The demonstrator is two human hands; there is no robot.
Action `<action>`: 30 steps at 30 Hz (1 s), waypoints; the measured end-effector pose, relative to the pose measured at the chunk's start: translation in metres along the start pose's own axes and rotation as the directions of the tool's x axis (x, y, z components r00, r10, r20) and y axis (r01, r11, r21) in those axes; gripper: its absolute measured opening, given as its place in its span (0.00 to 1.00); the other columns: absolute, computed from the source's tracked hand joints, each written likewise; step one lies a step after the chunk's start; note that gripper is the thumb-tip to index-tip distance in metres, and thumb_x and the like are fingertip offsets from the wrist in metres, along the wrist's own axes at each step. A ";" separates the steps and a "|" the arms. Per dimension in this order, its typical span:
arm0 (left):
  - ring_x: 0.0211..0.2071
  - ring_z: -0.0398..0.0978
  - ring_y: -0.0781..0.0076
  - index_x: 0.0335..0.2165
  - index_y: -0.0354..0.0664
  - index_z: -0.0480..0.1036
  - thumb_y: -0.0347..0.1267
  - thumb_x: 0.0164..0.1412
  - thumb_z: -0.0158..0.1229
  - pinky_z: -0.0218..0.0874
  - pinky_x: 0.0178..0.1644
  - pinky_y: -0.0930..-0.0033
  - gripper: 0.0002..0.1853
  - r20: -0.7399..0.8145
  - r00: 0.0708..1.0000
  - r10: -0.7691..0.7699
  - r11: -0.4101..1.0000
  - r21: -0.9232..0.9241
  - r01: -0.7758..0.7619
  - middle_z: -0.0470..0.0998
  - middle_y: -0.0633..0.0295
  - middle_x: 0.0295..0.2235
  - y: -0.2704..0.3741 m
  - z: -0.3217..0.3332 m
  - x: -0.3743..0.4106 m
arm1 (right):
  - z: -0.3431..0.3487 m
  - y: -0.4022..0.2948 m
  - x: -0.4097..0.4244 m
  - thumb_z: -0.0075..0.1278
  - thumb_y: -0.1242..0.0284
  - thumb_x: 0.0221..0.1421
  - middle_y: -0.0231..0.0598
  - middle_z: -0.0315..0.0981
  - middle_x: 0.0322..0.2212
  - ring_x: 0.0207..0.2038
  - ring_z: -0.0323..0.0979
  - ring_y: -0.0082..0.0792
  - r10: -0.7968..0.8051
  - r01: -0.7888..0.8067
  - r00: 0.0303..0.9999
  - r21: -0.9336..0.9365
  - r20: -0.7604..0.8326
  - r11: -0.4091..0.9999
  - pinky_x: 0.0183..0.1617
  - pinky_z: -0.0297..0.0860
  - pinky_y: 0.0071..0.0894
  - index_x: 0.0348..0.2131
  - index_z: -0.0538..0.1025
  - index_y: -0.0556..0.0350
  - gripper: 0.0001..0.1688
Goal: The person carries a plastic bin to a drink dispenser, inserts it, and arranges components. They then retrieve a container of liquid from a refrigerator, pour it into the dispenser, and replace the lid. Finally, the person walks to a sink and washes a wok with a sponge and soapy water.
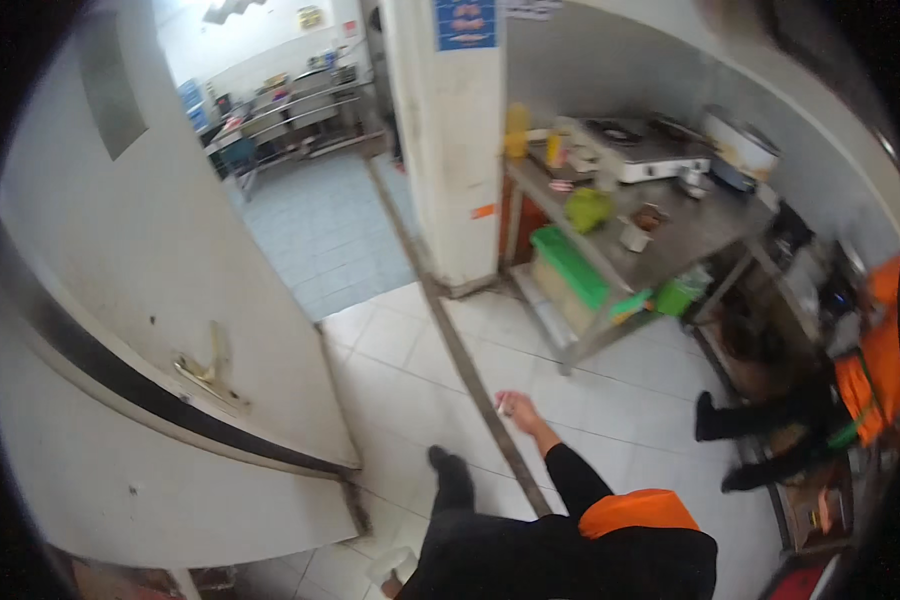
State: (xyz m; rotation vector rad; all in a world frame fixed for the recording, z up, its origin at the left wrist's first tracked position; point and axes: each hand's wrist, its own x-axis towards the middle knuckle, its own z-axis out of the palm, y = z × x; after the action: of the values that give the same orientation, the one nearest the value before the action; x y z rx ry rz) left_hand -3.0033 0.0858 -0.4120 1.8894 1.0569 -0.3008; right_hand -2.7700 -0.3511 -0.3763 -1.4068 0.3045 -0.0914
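At the bottom edge, my left hand (pixel 392 586) grips a pale translucent container (pixel 392 565), partly hidden by my dark clothing. My right hand (pixel 521 411) is held out over the white tiled floor, its fingers curled. A small pale spot shows at its fingertips, too blurred to tell whether it is a held thing. My right arm has a black sleeve, with orange cloth near the elbow. One dark boot (pixel 454 476) of mine stands on the tiles, left of a dark strip (pixel 450 337) crossing the floor.
A white door (pixel 270 345) with a handle fills the left. Ahead are a pillar (pixel 457 150) and a room with blue tiles (pixel 322 232). At right, a steel table (pixel 690 232) bears a gas stove (pixel 637 154); a green-lidded bin (pixel 570 277) sits below. Another person (pixel 787 420) stands far right.
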 end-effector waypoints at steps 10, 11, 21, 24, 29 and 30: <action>0.32 0.63 0.73 0.30 0.30 0.63 0.33 0.43 0.51 0.53 0.35 0.75 0.17 0.133 0.901 0.413 0.811 -0.504 -0.298 0.67 0.56 0.29 0.409 0.127 0.216 | -0.050 0.055 0.162 0.36 0.83 0.40 0.36 0.61 0.22 0.23 0.59 0.25 0.250 -0.346 0.923 -0.345 -0.293 0.872 0.27 0.61 0.22 0.27 0.63 0.58 0.08; 0.32 0.63 0.75 0.32 0.31 0.63 0.33 0.44 0.51 0.52 0.37 0.76 0.16 0.107 0.916 0.386 0.817 -0.502 -0.286 0.67 0.59 0.30 0.477 0.136 0.218 | -0.078 0.067 0.157 0.37 0.82 0.39 0.35 0.60 0.20 0.21 0.58 0.23 0.050 -0.145 0.989 -0.825 -0.140 0.547 0.25 0.61 0.22 0.25 0.63 0.58 0.06; 0.33 0.62 0.77 0.31 0.35 0.65 0.34 0.49 0.45 0.49 0.40 0.77 0.13 0.079 0.857 0.508 0.707 -0.608 -0.363 0.68 0.63 0.30 0.798 0.175 0.390 | 0.002 0.038 0.435 0.33 0.74 0.45 0.36 0.60 0.27 0.30 0.60 0.29 0.552 -0.382 0.785 -0.921 -0.281 0.074 0.33 0.62 0.31 0.31 0.61 0.54 0.09; 0.33 0.62 0.78 0.29 0.36 0.66 0.34 0.51 0.41 0.49 0.40 0.78 0.12 0.075 0.914 0.400 0.723 -0.638 -0.264 0.69 0.63 0.28 0.824 0.167 0.429 | 0.088 0.018 0.616 0.35 0.76 0.44 0.37 0.58 0.28 0.30 0.60 0.30 0.604 -0.559 0.685 0.239 -0.407 0.794 0.34 0.63 0.31 0.34 0.59 0.53 0.12; 0.32 0.63 0.77 0.27 0.36 0.66 0.34 0.51 0.42 0.50 0.39 0.76 0.11 0.106 0.950 0.292 0.715 -0.685 -0.143 0.69 0.63 0.28 0.905 0.180 0.499 | 0.253 -0.070 0.927 0.36 0.82 0.44 0.40 0.61 0.29 0.30 0.63 0.29 0.330 -0.340 0.931 -0.046 -0.154 0.939 0.25 0.65 0.25 0.39 0.55 0.56 0.19; 0.32 0.63 0.77 0.27 0.37 0.66 0.34 0.51 0.42 0.50 0.39 0.76 0.11 0.080 0.958 0.277 0.743 -0.650 -0.160 0.69 0.63 0.28 0.926 0.179 0.510 | 0.291 -0.092 0.972 0.37 0.81 0.44 0.39 0.62 0.27 0.29 0.64 0.28 0.321 -0.324 0.946 -0.089 -0.044 0.942 0.22 0.64 0.22 0.39 0.56 0.56 0.18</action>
State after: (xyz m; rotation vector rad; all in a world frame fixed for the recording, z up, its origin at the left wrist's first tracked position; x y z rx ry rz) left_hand -1.9452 0.0263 -0.2502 1.3116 0.6822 0.0441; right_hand -1.7514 -0.3240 -0.3995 -1.4333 0.5664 0.1746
